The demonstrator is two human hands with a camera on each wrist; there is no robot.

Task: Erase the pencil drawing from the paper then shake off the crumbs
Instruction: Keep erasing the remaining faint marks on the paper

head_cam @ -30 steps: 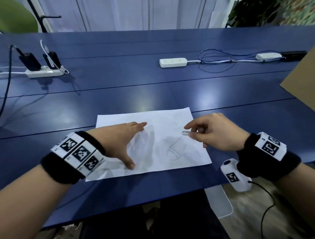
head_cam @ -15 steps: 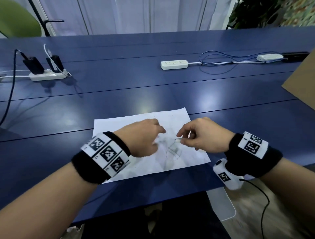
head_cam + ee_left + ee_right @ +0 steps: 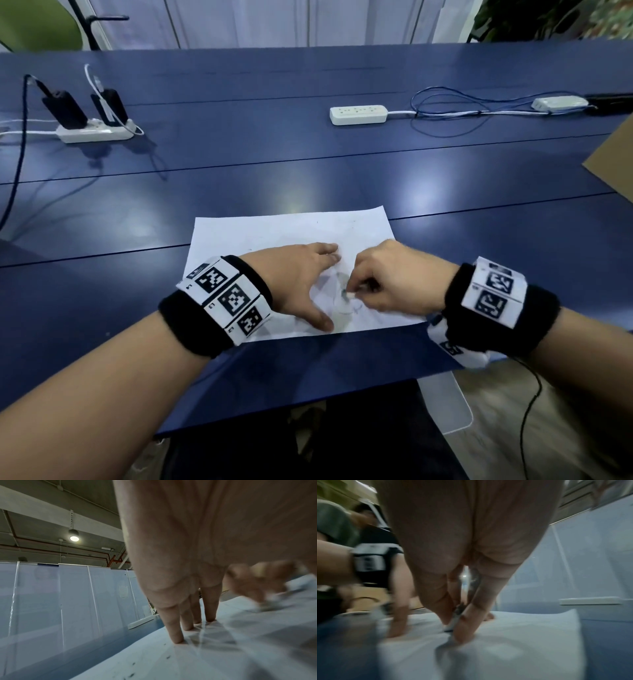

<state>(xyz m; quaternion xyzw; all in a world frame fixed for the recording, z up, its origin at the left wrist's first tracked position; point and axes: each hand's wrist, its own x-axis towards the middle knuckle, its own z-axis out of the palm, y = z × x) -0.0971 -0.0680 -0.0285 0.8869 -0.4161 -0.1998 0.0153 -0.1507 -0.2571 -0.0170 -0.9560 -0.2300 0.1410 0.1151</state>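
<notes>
A white sheet of paper (image 3: 274, 233) lies on the blue table (image 3: 308, 164) near its front edge. A faint pencil drawing (image 3: 352, 308) shows between my hands. My left hand (image 3: 301, 277) lies flat on the paper, fingers straight and thumb spread; its fingertips (image 3: 178, 639) press the sheet. My right hand (image 3: 387, 277) pinches a small white eraser (image 3: 349, 293) with a grey smudged tip and holds it down on the drawing. The right wrist view is blurred and shows the eraser (image 3: 453, 620) between thumb and fingers on the paper (image 3: 530, 635). Dark crumbs (image 3: 168, 657) dot the sheet.
A white power strip (image 3: 358, 114) with blue cables lies at the back middle, another strip (image 3: 94, 133) with black chargers at the back left. A brown cardboard sheet (image 3: 616, 161) juts in from the right. The table's front edge runs just below my wrists.
My left hand slid right across the paper, curled briefly, and now lies flat again beside the drawing. My right hand came left and down with the eraser onto the drawing.
</notes>
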